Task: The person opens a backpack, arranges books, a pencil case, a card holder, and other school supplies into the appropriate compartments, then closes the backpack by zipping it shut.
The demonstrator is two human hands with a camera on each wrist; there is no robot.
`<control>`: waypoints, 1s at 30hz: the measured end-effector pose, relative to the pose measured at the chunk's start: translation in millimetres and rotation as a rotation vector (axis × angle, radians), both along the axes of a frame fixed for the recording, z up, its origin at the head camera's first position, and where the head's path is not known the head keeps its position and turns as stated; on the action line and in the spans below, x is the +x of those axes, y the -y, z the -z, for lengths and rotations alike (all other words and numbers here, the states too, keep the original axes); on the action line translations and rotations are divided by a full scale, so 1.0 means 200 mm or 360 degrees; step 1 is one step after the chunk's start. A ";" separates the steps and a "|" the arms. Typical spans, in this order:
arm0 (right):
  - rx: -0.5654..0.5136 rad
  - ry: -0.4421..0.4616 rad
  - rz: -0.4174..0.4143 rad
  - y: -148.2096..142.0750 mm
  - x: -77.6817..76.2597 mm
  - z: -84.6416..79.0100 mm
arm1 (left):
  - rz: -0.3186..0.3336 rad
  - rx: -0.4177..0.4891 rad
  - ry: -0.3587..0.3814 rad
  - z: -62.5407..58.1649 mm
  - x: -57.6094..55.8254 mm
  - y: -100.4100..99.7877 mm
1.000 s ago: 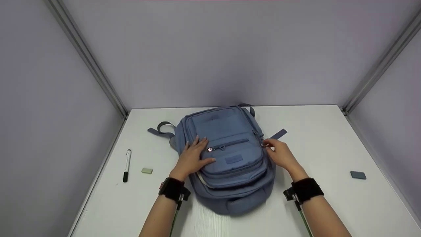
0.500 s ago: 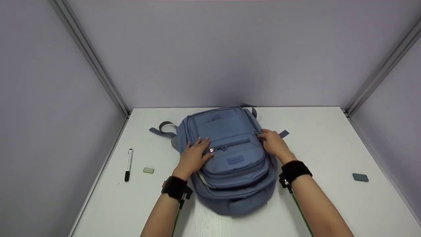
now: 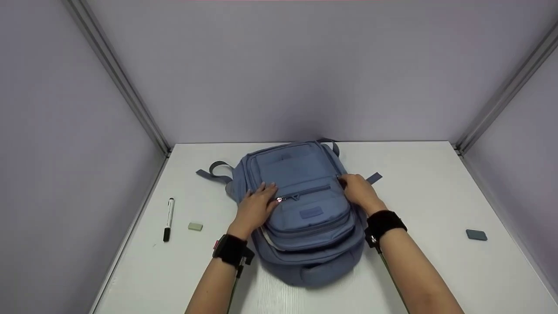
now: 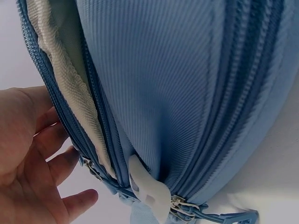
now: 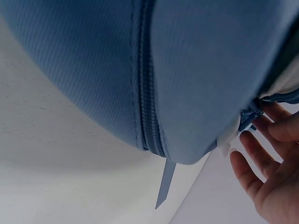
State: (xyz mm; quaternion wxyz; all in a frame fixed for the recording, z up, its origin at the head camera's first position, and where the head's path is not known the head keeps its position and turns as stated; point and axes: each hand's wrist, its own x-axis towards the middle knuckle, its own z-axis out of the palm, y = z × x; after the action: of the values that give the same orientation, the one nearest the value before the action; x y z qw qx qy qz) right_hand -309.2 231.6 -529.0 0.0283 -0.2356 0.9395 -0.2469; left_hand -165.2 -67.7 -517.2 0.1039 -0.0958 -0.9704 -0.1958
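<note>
A blue backpack (image 3: 290, 165) lies front side up on the white table. My left hand (image 3: 254, 208) rests on its front panel with fingers spread, beside the small zipped pocket. At the backpack's right side, my right hand (image 3: 361, 192) pinches a blue zipper pull (image 5: 252, 114) between thumb and index finger, the other fingers loosely extended. In the left wrist view a pocket gapes, showing its pale lining (image 4: 70, 79), and the left fingers lie along its edge. A white tab (image 4: 152, 189) and a metal zipper slider (image 4: 177, 201) show lower down.
On the left of the table lie a marker (image 3: 168, 220) with a black cap and a small pale green block (image 3: 195, 226). A dark teal block (image 3: 476, 235) lies far right. Straps (image 3: 213, 175) stick out from the backpack's sides. Grey walls enclose the table.
My right hand has moved up and inward along the backpack's right side, from the zipper's lower part toward the front pocket's top corner. The left hand has stayed nearly in place.
</note>
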 end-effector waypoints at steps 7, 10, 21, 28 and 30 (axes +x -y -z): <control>0.0033 -0.0014 -0.0075 0.03 -0.01 0.00 | -0.0010 -0.0031 -0.0049 0.00 0.00 0.00; 0.0034 -0.0051 -0.0077 0.04 -0.02 0.00 | -0.0021 -0.0039 -0.0074 0.01 0.00 0.00; -0.0088 -0.0386 0.0167 0.05 -0.02 0.01 | -0.0086 -0.0022 -0.0056 0.04 -0.01 -0.01; -0.0046 -0.0193 0.0115 0.04 -0.03 0.04 | -0.0081 0.0009 -0.0038 0.03 0.00 0.00; -0.0056 -0.0209 0.0094 0.04 -0.04 0.05 | -0.0077 0.0024 -0.0031 0.03 0.00 -0.01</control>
State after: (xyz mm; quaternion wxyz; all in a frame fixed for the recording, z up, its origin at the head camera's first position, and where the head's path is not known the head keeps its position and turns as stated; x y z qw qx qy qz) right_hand -316.2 223.6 -538.6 -0.0448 -0.2240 0.9414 -0.2480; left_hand -165.0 -66.6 -522.6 0.1186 -0.0734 -0.9699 -0.1996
